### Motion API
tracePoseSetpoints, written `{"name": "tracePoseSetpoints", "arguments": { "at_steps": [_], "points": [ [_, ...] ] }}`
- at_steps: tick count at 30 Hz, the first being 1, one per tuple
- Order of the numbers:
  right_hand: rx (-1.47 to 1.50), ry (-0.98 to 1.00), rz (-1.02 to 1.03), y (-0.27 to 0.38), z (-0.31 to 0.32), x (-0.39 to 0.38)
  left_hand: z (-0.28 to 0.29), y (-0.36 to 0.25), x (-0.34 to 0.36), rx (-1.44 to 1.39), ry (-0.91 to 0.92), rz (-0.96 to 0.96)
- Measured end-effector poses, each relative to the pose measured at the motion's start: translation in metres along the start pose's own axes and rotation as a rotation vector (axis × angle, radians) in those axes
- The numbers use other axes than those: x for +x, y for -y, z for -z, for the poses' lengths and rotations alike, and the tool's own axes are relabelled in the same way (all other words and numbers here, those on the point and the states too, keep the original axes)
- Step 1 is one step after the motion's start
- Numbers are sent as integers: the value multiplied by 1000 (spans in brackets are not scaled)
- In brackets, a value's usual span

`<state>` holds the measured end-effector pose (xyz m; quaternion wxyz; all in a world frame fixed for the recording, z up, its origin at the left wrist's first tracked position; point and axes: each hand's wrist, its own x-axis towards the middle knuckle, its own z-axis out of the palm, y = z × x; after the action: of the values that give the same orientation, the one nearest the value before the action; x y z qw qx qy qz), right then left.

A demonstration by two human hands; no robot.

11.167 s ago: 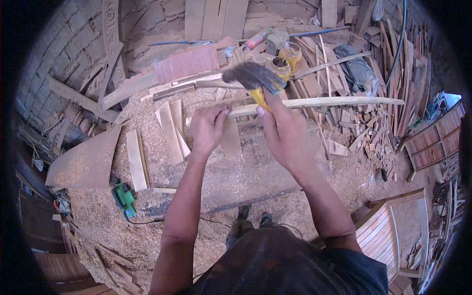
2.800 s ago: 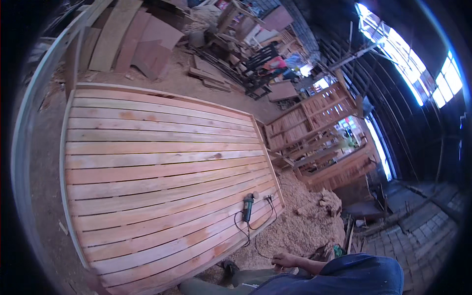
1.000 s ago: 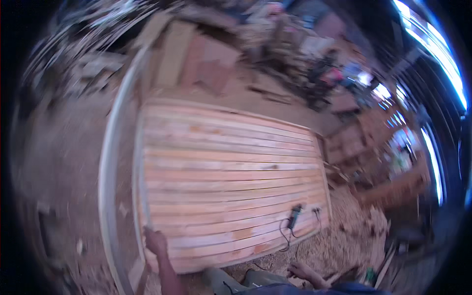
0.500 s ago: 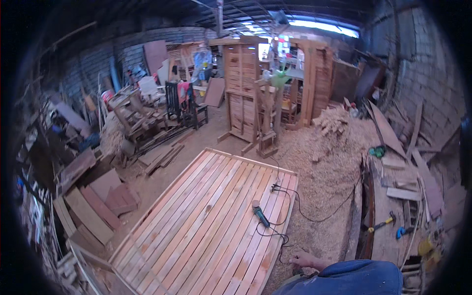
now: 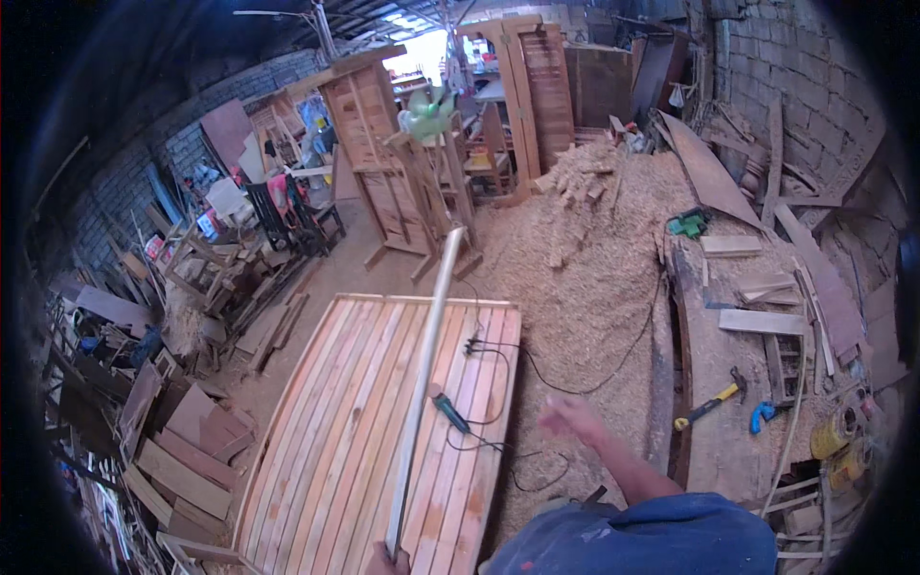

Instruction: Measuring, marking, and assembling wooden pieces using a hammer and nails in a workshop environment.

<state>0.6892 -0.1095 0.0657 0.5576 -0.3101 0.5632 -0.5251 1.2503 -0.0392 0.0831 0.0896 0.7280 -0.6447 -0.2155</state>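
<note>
My left hand [image 5: 387, 559], at the bottom edge and partly out of frame, grips a long pale wooden strip [image 5: 428, 359]. The strip rises diagonally over the slatted wooden panel [image 5: 316, 431]. My right hand [image 5: 570, 420] is raised beside the panel's right edge, empty, with loosely bent fingers apart and slightly blurred. An angle grinder [image 5: 449, 412] lies on the panel with its cord and a black plug [image 5: 471, 347] near it.
At right, a plank bench [image 5: 709, 479] holds a yellow hammer [image 5: 709, 399], a blue tool [image 5: 763, 416], a green power tool [image 5: 686, 222] and offcuts. A shavings heap [image 5: 594, 268] lies beyond the panel. Door frames [image 5: 525, 96] stand behind; scrap boards [image 5: 187, 465] are piled at left.
The hammer, in my right hand earlier, now lies on the bench. The view has swung round, the long strip now stands diagonally in my left hand, and my right hand has risen.
</note>
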Motion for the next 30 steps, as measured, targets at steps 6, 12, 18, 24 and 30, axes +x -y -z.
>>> {"name": "tracePoseSetpoints", "arguments": {
  "at_steps": [6, 12, 18, 24, 30],
  "points": [
    [531, 69, 30, 56, 51, 75, -11, -71, 21, 200, -110, -482],
    [562, -349, -66, -1, 79, 64, 1, -82, 48, 223, 20, -598],
    [564, -274, -232, -34, -24, 33, -36, -149, 118, 75, 186, -712],
    [174, -26, -450, -35, -72, 16, -120, -166, 222, 46, 483, -725],
    [69, -480, -355, 30, -39, -6, -203, -112, 327, 231, 511, -601]
  ]
}}
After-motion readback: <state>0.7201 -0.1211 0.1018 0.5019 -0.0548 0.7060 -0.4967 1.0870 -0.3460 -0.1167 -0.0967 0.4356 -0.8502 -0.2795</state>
